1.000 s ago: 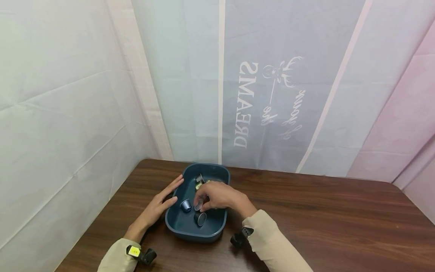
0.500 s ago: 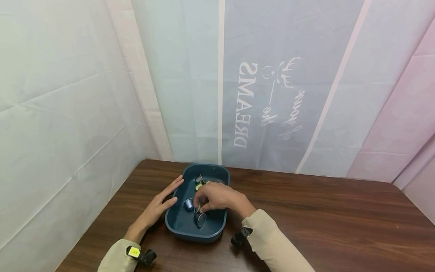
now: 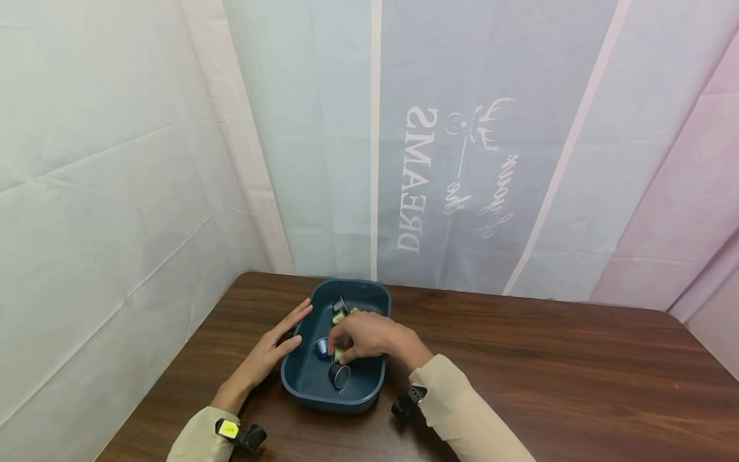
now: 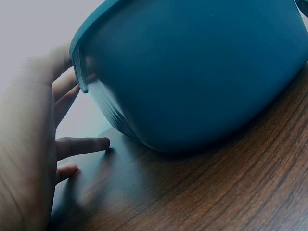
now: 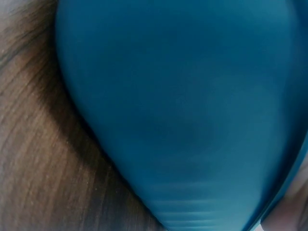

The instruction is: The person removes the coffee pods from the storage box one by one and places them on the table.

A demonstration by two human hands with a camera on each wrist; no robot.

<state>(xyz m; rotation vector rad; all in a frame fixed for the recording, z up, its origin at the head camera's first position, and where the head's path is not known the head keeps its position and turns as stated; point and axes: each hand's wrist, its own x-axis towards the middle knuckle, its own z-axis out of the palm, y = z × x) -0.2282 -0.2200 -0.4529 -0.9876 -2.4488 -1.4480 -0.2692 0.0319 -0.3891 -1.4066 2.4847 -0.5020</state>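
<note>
A blue plastic bin (image 3: 331, 402) sits on the wooden table with several coffee capsules inside. My left hand (image 3: 267, 353) lies along the bin's left side, its fingers extended and some touching the rim. Reaching in over the right side, my right hand (image 3: 369, 333) pinches a yellow-green coffee capsule (image 3: 338, 354) between thumb and fingers. A blue capsule (image 3: 321, 348) lies just left of those fingertips, and a dark capsule (image 3: 339, 376) just below them. Farther back are a grey capsule (image 3: 339, 305) and another yellow-green capsule (image 3: 337, 317), partly hidden by the hand.
The dark wooden table (image 3: 548, 372) stretches away to the right of the bin. Fabric curtains (image 3: 323, 160) hang behind and to the left. The right wrist view is filled mostly by the bin's outer wall (image 5: 178, 106).
The capsule in my right hand has turned from its silver lid to its yellow-green side. The blue capsule has shifted slightly right. My left hand has stayed put.
</note>
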